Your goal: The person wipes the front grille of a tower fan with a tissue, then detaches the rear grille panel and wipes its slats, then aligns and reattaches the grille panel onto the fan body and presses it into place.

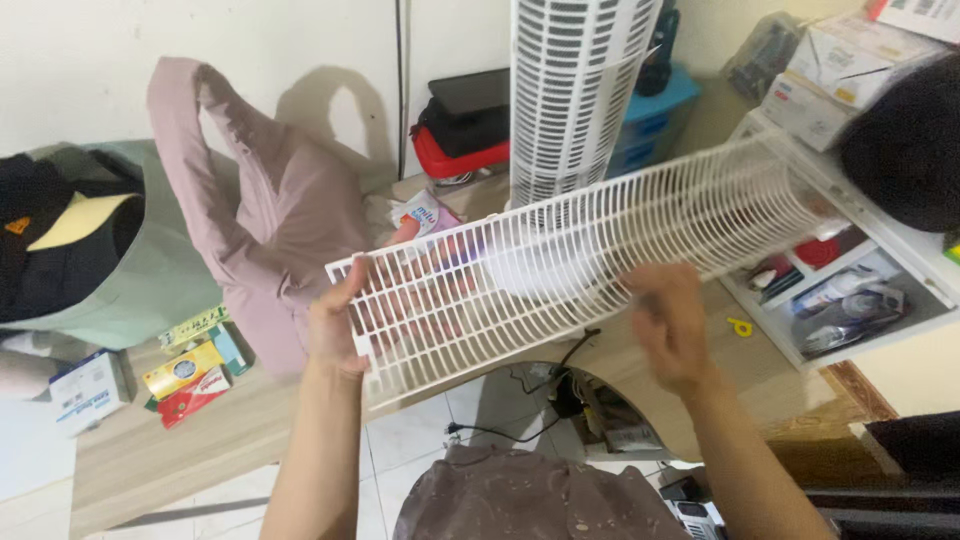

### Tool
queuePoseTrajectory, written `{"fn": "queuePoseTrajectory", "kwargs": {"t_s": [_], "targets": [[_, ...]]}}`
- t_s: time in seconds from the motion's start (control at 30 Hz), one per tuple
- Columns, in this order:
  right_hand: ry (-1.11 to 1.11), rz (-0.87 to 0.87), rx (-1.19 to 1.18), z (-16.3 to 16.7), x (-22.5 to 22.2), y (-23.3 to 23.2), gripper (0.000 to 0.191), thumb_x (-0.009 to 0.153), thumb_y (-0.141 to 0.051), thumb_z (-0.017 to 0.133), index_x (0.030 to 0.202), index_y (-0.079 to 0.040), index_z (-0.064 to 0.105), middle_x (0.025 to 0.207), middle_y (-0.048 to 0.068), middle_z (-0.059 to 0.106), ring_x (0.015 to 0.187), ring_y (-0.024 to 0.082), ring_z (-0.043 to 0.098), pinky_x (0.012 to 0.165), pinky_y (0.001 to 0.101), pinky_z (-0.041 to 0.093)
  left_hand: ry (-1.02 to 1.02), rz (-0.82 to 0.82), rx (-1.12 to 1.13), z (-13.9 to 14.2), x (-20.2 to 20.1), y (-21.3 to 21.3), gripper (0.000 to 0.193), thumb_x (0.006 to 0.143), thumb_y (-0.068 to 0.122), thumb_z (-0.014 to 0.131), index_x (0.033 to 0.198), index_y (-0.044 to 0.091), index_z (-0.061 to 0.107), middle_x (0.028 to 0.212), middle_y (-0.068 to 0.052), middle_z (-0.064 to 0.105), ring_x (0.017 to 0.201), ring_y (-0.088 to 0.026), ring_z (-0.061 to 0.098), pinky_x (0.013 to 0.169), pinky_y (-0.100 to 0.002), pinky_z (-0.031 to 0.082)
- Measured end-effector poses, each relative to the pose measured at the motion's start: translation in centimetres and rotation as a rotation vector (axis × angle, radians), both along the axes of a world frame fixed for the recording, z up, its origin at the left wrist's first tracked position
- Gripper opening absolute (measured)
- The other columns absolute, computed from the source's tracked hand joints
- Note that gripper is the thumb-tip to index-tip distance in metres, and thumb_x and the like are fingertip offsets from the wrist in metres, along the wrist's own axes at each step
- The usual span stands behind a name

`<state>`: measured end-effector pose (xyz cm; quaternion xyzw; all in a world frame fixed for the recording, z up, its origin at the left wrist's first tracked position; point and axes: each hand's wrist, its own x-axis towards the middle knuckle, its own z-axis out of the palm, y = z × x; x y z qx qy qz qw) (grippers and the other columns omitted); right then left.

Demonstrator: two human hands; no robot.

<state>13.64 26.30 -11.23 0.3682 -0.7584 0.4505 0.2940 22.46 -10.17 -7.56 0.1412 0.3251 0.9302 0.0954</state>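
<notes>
2 bare hands hold a long white curved grille (600,255) above a wooden desk (200,440). At far left lies a small white box (88,390), then a yellow box (183,371) and a red packet (196,394), with a pink bag (270,210) slumped against the wall behind them. The left hand (335,325) grips the grille's near end, fingers curled round its edge. The grille slants up and away to the right, in front of a white tower fan (575,90). The right hand (670,325) is blurred at the grille's lower rim; I cannot tell whether its fingers close on it. At right stands a white shelf (850,200) holding small items.
</notes>
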Motion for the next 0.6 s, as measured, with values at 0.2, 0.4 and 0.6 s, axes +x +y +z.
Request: {"fn": "queuePoseTrajectory", "kwargs": {"t_s": [0.2, 0.4, 0.6], "targets": [[-0.07, -0.279, -0.105, 3.1, -5.9, -0.1, 0.034, 0.088, 0.012, 0.069, 0.118, 0.003, 0.056, 0.121, 0.013, 0.049, 0.092, 0.015, 0.055, 0.08, 0.0283, 0.05, 0.119, 0.125, 0.059, -3.9, 0.4, 0.9, 0.1, 0.093, 0.06, 0.063, 0.164, 0.004, 0.022, 0.163, -0.025, 0.034, 0.145, -0.045, 0.042, 0.119, -0.056, 0.039], [-0.187, -0.272, -0.667, 5.4, -9.4, 0.8, 0.01, 0.105, 0.0, 0.079, 0.106, -0.001, 0.069, 0.101, 0.005, 0.071, 0.093, 0.013, 0.071, 0.082, 0.0274, 0.058, 0.118, 0.28, -0.021, -5.1, -0.2, 1.4, 0.105, 0.092, 0.064, 0.063, 0.164, 0.0, 0.023, 0.162, -0.026, 0.034, 0.143, -0.042, 0.041, 0.114, -0.055, 0.042], [-0.036, -0.497, -0.09, 5.3, -9.7, 2.1, 0.011, 0.103, -0.008, 0.082, 0.104, 0.0, 0.074, 0.097, 0.011, 0.072, 0.086, 0.023, 0.07, 0.079, 0.0369, 0.055, 0.032, 0.228, -0.105, -5.7, 1.3, 0.2, 0.107, 0.089, 0.07, 0.058, 0.16, -0.004, 0.028, 0.163, -0.021, 0.038, 0.14, -0.035, 0.05, 0.109, -0.052, 0.047]]}}
